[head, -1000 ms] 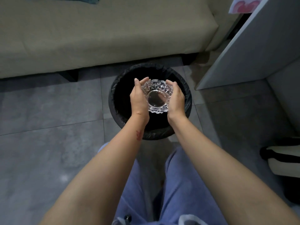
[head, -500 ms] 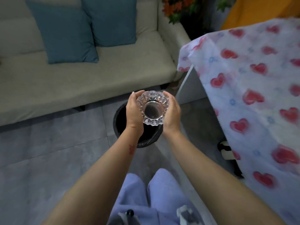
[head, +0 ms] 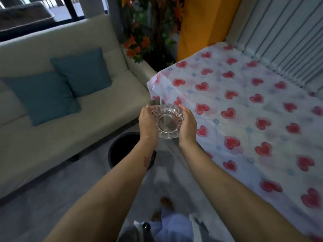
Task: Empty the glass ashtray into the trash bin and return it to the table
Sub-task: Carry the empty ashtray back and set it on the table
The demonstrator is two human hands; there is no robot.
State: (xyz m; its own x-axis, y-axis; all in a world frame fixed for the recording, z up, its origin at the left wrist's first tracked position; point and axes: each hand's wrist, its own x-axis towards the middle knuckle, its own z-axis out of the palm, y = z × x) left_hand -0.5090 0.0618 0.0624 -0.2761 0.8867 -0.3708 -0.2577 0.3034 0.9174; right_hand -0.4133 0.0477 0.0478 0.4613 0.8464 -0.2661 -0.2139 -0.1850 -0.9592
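I hold the cut-glass ashtray (head: 167, 122) between both palms, its bowl tipped toward me and looking empty. My left hand (head: 147, 122) grips its left rim and my right hand (head: 187, 125) its right rim. The ashtray hovers in the air beside the left edge of the table (head: 253, 109), which is covered with a white cloth printed with red hearts. The black trash bin (head: 122, 151) stands on the floor below and left of my hands, partly hidden by my left forearm.
A beige sofa (head: 52, 137) with two teal cushions (head: 57, 86) runs along the left. Orange artificial flowers (head: 139, 42) and a yellow pillar (head: 201, 23) stand behind the table. My legs and bare feet (head: 166, 205) are on the grey tiled floor.
I have risen from over the bin; the ashtray, still in both hands, has lifted up and to the right, from above the bin opening to the table's edge height.
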